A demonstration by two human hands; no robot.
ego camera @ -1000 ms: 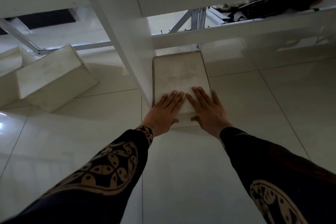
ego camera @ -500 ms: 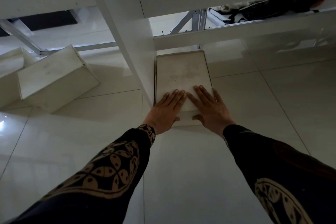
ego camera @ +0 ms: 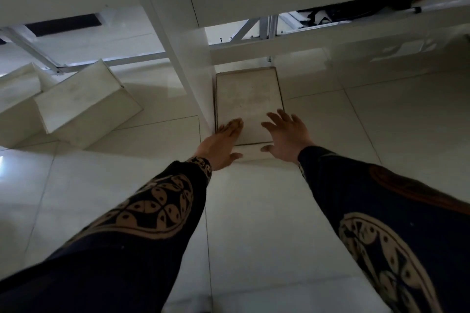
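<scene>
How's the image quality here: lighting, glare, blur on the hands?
Head view: dim overall, sleeves nearly black; glare patch on the floor tiles at the left edge; left hand and right hand softly blurred at the white box; wide-angle lens bends straight edges.

The floor (ego camera: 381, 134) is glossy, smooth tile; the box (ego camera: 248, 99) looks matt, scuffed cardboard; the frame bars (ego camera: 265, 26) are metal; the sleeves (ego camera: 157, 211) are patterned cloth.

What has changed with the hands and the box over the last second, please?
The left hand and right hand have slid apart toward the near corners of the white box, the right one's fingers spread. It still lies against the white post; the tilted box at left is unmoved.
</scene>
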